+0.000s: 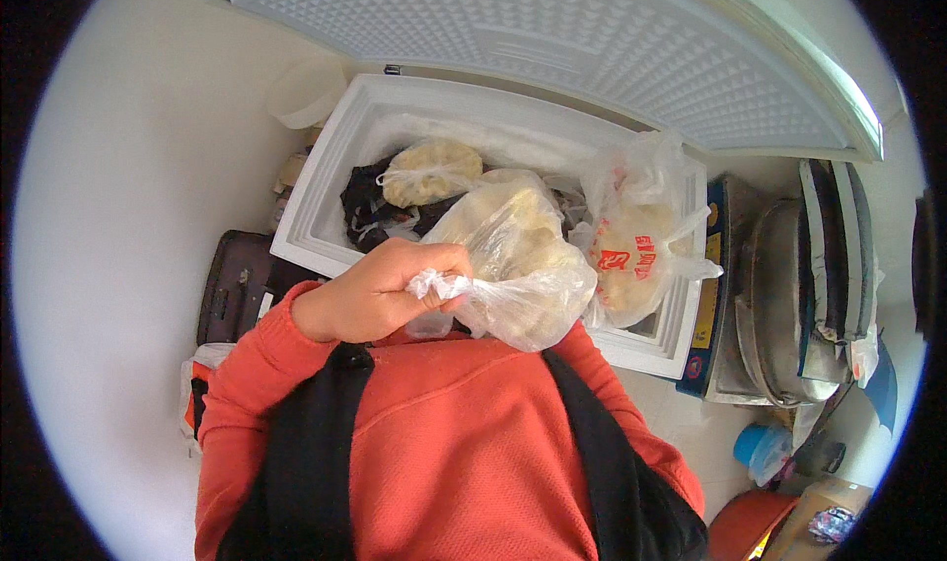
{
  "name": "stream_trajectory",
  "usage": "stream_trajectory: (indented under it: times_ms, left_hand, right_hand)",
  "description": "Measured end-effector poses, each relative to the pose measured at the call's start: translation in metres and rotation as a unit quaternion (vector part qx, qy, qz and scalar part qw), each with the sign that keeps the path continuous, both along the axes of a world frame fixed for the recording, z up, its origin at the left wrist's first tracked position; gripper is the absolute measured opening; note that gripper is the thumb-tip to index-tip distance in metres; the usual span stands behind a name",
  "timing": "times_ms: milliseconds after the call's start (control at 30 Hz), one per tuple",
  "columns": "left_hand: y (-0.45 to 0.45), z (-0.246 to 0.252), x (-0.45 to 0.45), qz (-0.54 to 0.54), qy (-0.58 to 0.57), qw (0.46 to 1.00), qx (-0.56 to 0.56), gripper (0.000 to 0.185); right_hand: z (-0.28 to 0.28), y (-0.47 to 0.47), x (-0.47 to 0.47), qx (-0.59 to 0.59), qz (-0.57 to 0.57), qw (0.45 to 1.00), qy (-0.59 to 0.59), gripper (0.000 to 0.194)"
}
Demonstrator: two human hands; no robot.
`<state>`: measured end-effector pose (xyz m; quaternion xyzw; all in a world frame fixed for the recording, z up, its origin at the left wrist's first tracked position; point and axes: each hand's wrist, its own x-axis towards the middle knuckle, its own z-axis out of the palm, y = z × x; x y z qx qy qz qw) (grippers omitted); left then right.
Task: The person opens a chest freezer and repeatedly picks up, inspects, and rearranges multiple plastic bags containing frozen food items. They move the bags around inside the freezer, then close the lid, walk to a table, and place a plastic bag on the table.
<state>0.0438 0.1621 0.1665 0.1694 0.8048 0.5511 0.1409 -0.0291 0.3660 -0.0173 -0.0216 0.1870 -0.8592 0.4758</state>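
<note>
My left hand (381, 291) is closed around the twisted neck of a clear plastic bag (518, 254). Pale, lumpy food fills this bag, which hangs over the front of an open chest freezer (314, 213). My right sleeve reaches up behind the bag, and the hand itself is hidden there. To the right, a white plastic bag (629, 265) with red printing holds more pale food and rests at the freezer's right end. Deeper inside lies another tied bag of pale food (433, 173), on top of black plastic bags (362, 202).
The raised freezer lid (562, 51) spans the back. A large metal pot (773, 302) stands right of the freezer, near a blue-and-yellow box (703, 324). A dark case (233, 287) is at the left by the wall (133, 228). A red basin (747, 524) sits lower right.
</note>
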Motion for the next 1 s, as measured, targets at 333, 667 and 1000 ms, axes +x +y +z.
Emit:
stream_trajectory:
  times_ms: [333, 667, 1000]
  left_hand:
    - [0.003, 0.002, -0.008, -0.04, 0.001, 0.999, -0.023, 0.009]
    - [0.02, 0.0, -0.03, 0.022, -0.095, 0.986, 0.133, 0.007]
    - [0.102, -0.019, -0.075, -0.103, -0.171, 0.948, 0.25, 0.021]
  right_hand:
    - [0.0, 0.008, -0.01, -0.016, -0.028, 0.999, 0.003, 0.086]
    - [0.003, 0.042, -0.01, -0.044, -0.1, 0.993, -0.053, 0.087]
    - [-0.002, 0.119, 0.057, 0.002, -0.269, 0.962, -0.052, 0.088]
